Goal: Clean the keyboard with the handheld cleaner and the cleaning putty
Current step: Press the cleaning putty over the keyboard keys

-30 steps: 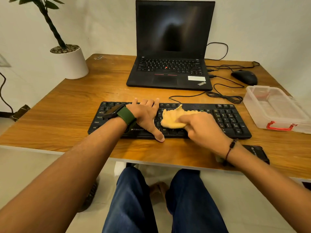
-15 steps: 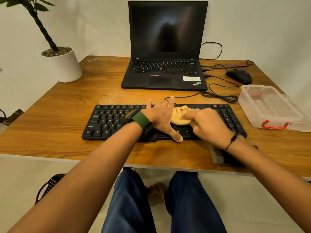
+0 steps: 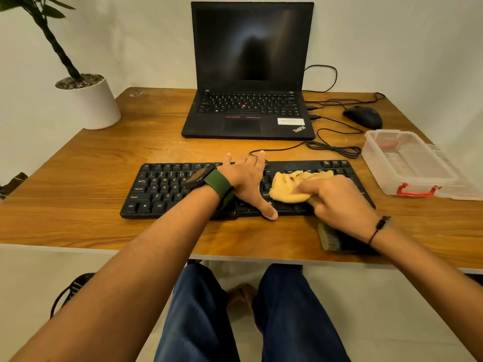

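The left hand lies flat with fingers spread on the keyboard near the table's front edge. The right hand presses straight fingers onto the yellow putty, which is spread over the keyboard's right half.

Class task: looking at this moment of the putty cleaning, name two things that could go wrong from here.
1. The soft yellow putty, spread thin over the black keyboard, may tear and leave bits between keys.
2. The right hand, dragging it rightward, could nudge the clear plastic box standing close beside the keyboard.
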